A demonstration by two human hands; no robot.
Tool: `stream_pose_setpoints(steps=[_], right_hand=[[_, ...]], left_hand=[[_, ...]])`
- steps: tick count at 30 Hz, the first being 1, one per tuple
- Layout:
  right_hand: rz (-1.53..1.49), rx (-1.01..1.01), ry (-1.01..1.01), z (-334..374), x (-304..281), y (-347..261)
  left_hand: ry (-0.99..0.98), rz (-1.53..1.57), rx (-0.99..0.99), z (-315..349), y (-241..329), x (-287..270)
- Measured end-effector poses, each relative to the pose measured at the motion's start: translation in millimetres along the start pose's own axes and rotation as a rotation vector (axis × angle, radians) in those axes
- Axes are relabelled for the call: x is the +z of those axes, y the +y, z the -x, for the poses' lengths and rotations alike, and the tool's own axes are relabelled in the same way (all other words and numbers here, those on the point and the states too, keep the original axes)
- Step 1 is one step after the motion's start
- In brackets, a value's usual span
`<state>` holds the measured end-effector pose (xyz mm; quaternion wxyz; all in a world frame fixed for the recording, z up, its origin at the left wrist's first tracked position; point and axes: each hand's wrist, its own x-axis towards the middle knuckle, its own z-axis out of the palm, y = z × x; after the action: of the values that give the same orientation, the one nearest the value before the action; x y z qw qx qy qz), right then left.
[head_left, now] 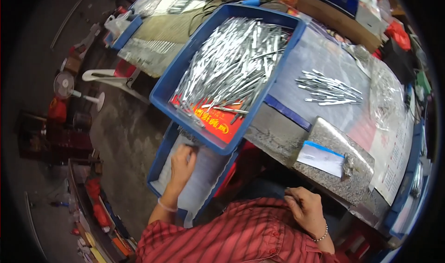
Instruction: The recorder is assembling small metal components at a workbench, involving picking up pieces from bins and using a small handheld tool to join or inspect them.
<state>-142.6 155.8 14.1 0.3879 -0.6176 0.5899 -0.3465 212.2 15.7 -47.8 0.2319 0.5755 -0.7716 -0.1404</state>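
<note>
My left hand (pixel 183 163) is over the lower blue bin (pixel 160 159), just below the near corner of the upper blue tray (pixel 222 148). Its thumb stands apart from the slightly blurred fingers, and no held thing shows. Clear plastic sheeting (pixel 197 182) lines the lower bin; small dark metal pieces (pixel 187 135) lie at its far end. The upper tray is heaped with thin silvery metal strips (pixel 236 54) above a red printed sheet (pixel 220 124). Fingers curled in, my right hand (pixel 306 209) is close to my body near the table edge. Whatever it may hold is hidden.
A loose pile of metal strips (pixel 327 88) lies on plastic sheeting at right. Nearer me, a stone slab (pixel 333 142) carries a white-and-blue card (pixel 321 159). A white plastic chair (pixel 109 78) and a fan (pixel 65 84) stand at left. Cables (pixel 204 17) run behind the tray.
</note>
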Motion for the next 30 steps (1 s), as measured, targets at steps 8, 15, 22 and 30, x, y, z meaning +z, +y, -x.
stream_pose_setpoints(steps=[8,15,22,30], right_hand=[[-0.047,-0.159,0.019,11.9,-7.7,5.4],[-0.002,-0.086,0.157,53.6,-24.3,16.7],[-0.03,0.009,0.195,87.7,-28.9,31.9],[-0.034,-0.014,0.213,92.8,-33.6,43.0]], left_hand=[[-0.352,0.407,0.536,-17.9,181.9,3.1],[-0.247,0.545,0.651,-109.3,271.9,65.4],[-0.08,0.34,0.688,-212.3,331.3,175.8],[-0.443,-0.047,0.657,-273.8,338.8,234.1]])
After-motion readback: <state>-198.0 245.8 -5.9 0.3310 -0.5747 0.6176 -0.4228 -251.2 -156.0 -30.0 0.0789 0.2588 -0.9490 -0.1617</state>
